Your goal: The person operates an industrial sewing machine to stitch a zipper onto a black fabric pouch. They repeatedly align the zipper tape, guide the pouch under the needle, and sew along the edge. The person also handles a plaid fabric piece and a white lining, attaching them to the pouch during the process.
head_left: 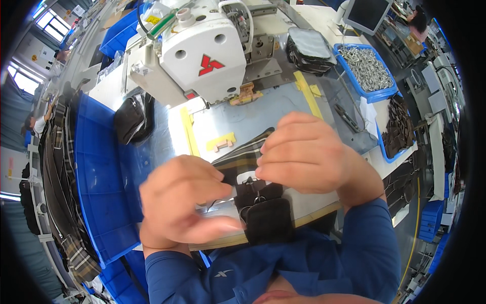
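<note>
A small black pouch (267,217) with a metal ring and a plaid strap (243,154) lies on the grey work table (283,104) right in front of me. My right hand (306,152) pinches the top of the pouch and strap with curled fingers. My left hand (185,200) hovers just left of the pouch, fingers loosely curled and blurred, holding nothing that I can see. A white industrial sewing machine (202,50) stands behind the work.
A blue bin (98,172) with plaid straps sits at my left. A blue tray of metal rings (367,68) and a tray of dark pieces (397,126) stand at the right. Black pouches (309,48) are stacked beside the machine. Other people work far off.
</note>
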Demonstrator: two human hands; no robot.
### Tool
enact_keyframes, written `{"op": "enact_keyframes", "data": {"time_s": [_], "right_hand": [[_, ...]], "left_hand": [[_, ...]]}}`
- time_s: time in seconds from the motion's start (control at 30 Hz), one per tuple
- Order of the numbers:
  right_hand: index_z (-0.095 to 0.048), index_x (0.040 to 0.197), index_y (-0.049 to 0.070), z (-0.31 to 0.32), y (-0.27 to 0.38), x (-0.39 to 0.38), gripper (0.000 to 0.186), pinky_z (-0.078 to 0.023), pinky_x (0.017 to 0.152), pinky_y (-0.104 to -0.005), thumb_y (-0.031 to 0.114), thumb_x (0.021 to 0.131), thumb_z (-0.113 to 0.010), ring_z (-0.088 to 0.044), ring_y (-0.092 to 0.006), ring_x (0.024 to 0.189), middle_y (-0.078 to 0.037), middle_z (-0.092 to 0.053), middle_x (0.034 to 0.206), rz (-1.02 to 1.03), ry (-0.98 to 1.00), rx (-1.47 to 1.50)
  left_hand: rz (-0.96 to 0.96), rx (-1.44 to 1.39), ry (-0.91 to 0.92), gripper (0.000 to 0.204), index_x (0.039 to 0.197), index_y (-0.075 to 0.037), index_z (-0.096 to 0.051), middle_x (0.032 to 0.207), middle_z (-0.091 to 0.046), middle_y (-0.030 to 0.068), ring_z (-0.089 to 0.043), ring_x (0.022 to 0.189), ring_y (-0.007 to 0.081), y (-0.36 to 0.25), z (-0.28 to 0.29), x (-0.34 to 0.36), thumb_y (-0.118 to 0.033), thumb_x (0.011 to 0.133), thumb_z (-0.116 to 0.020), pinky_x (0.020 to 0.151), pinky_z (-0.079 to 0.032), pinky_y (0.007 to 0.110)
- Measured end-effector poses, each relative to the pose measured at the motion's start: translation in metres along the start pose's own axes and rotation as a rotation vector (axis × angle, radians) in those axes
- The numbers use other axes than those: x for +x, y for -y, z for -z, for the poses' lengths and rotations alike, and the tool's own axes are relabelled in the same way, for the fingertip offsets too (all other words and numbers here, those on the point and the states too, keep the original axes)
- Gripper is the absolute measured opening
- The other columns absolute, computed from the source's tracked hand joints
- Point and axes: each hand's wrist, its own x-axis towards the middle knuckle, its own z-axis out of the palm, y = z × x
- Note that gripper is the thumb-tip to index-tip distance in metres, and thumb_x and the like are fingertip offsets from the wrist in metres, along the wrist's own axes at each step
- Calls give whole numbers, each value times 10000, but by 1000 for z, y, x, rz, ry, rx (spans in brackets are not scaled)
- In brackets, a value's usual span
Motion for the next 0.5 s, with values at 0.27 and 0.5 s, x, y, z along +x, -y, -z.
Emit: {"op": "enact_keyframes", "data": {"time_s": [0.27,0.5], "right_hand": [[-753,919,28,1,4,1,142,-562,745,-384,146,842,-772,-714,-246,866,-75,-730,896,5,6,8],[-754,934,25,-1,6,3,155,-551,735,-380,150,846,-781,-714,-244,872,-70,-726,900,18,8,22]], "left_hand": [[167,-170,96,271,919,5,-820,924,-768,158,-746,815,238,10,13,11,-104,679,-880,707,-553,311],[-60,166,10,263,913,-60,-850,953,-737,108,-712,808,236,11,0,6,-61,651,-825,694,-531,334]]}}
